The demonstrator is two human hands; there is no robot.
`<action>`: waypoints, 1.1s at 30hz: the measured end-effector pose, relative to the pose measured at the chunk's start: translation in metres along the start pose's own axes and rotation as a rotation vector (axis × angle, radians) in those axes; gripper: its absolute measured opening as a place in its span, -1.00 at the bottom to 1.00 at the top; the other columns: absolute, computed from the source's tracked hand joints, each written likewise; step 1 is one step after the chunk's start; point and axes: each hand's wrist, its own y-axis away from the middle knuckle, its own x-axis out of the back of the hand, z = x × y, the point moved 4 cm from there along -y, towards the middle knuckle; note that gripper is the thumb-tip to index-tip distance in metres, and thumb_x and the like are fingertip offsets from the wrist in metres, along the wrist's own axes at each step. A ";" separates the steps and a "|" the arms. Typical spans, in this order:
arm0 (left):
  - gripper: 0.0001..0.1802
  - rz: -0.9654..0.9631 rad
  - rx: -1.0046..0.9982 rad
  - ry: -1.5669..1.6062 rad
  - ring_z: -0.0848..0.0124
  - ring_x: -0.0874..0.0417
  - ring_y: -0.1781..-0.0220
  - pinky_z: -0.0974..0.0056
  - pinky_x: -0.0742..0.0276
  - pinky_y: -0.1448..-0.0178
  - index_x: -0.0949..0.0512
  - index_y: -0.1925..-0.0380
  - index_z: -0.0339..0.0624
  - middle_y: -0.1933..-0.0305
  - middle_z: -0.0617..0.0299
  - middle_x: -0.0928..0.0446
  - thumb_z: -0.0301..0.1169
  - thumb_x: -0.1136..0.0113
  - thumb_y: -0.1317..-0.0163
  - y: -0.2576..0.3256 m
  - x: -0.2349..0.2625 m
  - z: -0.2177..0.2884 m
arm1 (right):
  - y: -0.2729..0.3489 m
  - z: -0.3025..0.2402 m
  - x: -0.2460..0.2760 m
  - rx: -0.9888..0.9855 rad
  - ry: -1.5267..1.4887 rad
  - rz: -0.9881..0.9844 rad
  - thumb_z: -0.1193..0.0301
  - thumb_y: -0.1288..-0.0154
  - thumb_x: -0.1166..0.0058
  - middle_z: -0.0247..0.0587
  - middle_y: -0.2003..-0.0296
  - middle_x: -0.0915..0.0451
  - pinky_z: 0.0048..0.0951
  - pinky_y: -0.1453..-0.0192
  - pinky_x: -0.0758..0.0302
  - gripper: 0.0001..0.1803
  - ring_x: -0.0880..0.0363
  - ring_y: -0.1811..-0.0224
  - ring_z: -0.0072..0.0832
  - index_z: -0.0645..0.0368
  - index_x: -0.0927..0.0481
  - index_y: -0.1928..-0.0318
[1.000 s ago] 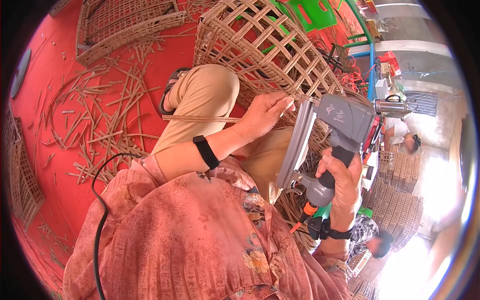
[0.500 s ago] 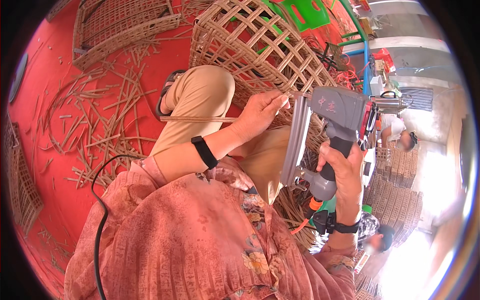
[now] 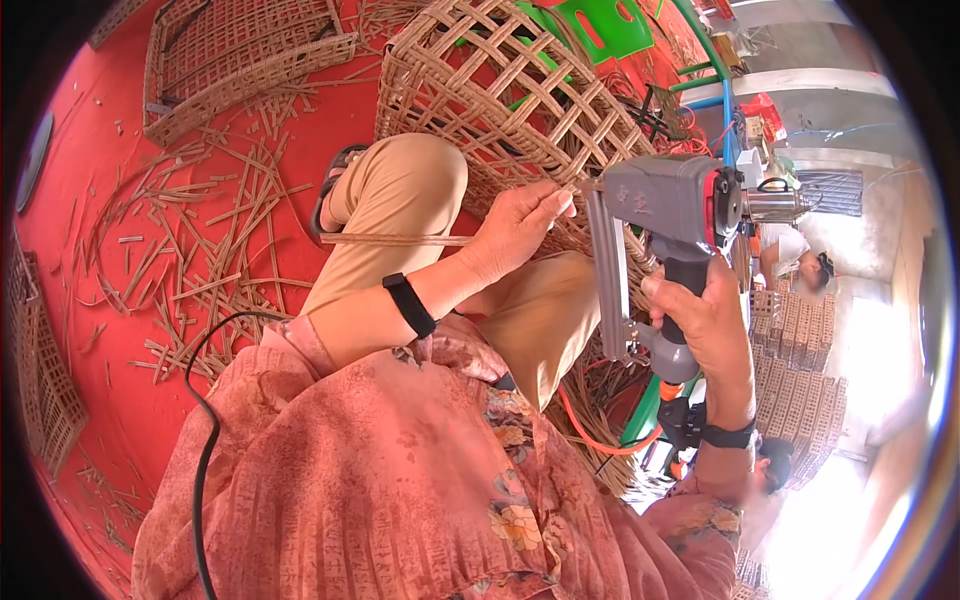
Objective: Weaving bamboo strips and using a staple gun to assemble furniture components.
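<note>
A grey pneumatic staple gun [image 3: 655, 200] is upright in my right hand [image 3: 705, 310], fingers wrapped round its dark handle. Its nose meets the edge of a brown woven basket [image 3: 520, 90] that leans across my knees. Beside that nose, my left hand [image 3: 515, 225] pinches a brown wicker strip [image 3: 390, 239]; the strip's loose end sticks out to the left past my wrist. The fingertips hide where the strip meets the basket rim. An orange air hose [image 3: 600, 447] runs from the bottom of the gun's handle.
Cut strips [image 3: 215, 230] litter the red floor. Another woven basket [image 3: 250, 60] lies at the far left, and one more [image 3: 45, 370] at the left edge. A green plastic chair [image 3: 605, 28] stands behind my basket. At right are stacked woven panels [image 3: 795, 400] and a person [image 3: 790, 255].
The staple gun has tilted, its handle and my right hand swinging out to the right, while its nose stays near the basket rim. My left hand has barely moved.
</note>
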 end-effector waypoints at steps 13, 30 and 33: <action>-0.64 0.011 0.020 0.028 0.65 -0.24 0.46 0.49 -0.26 0.35 -0.55 0.40 -0.25 0.51 0.43 -0.35 -0.18 0.01 -0.40 0.002 -0.001 0.004 | -0.004 0.006 0.003 0.035 0.157 -0.010 0.37 -0.08 -0.23 -0.36 0.61 -0.49 -0.54 0.51 -0.42 -0.76 -0.46 0.62 -0.65 0.26 -0.47 0.40; -0.66 0.018 0.012 0.088 0.66 -0.12 0.54 0.51 -0.10 0.45 -0.53 0.42 -0.26 0.58 0.50 -0.21 -0.22 -0.01 -0.39 0.002 -0.001 0.001 | 0.014 0.035 0.006 0.069 -0.058 0.096 0.43 -0.02 -0.29 -0.38 0.56 -0.50 -0.58 0.48 -0.38 -0.78 -0.43 0.59 -0.66 0.24 -0.52 0.36; -0.66 0.034 0.015 0.030 0.68 -0.10 0.57 0.51 -0.04 0.49 -0.52 0.44 -0.26 0.60 0.51 -0.19 -0.21 -0.01 -0.39 0.005 0.006 0.009 | 0.038 0.055 0.012 0.012 -0.311 0.260 0.49 0.08 -0.32 -0.36 0.49 -0.51 -0.57 0.50 -0.42 -0.67 -0.44 0.59 -0.62 0.28 -0.51 0.26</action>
